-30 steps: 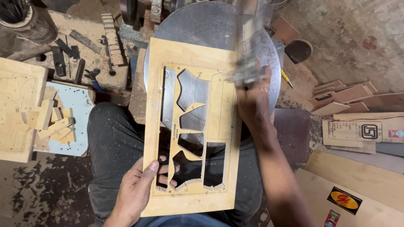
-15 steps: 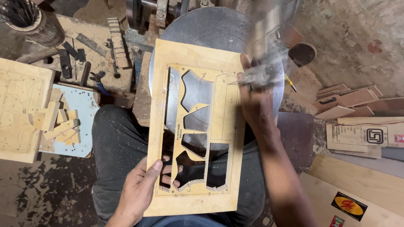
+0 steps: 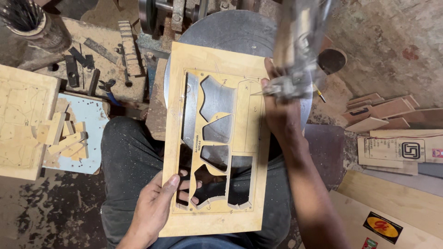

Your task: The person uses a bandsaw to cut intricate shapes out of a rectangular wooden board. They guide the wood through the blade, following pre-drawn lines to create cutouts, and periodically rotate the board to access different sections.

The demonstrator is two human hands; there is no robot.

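Resting across the person's lap and the round metal table, one plywood panel lay flat between the two hands. The left hand gripped its near edge, thumb on top and fingers curled up through a cutout. The right hand lay spread on the far right edge, pressing down just beside a blurred saw frame.

The panel looked thin, light and stiff, with a dry, unslippery face. With five openings cut out of it, the narrow bridges left between them seemed the weak points, likely to snap if twisted. The solid outer border looked the safest place to take hold, as both hands did.

Counted: one panel, five cutouts, two hands. Left of the left hand, a small heap of cut pieces sat on a pale blue board, too jumbled to count, beside another marked panel. Right of the right hand lay a stack of offcuts, at least four.
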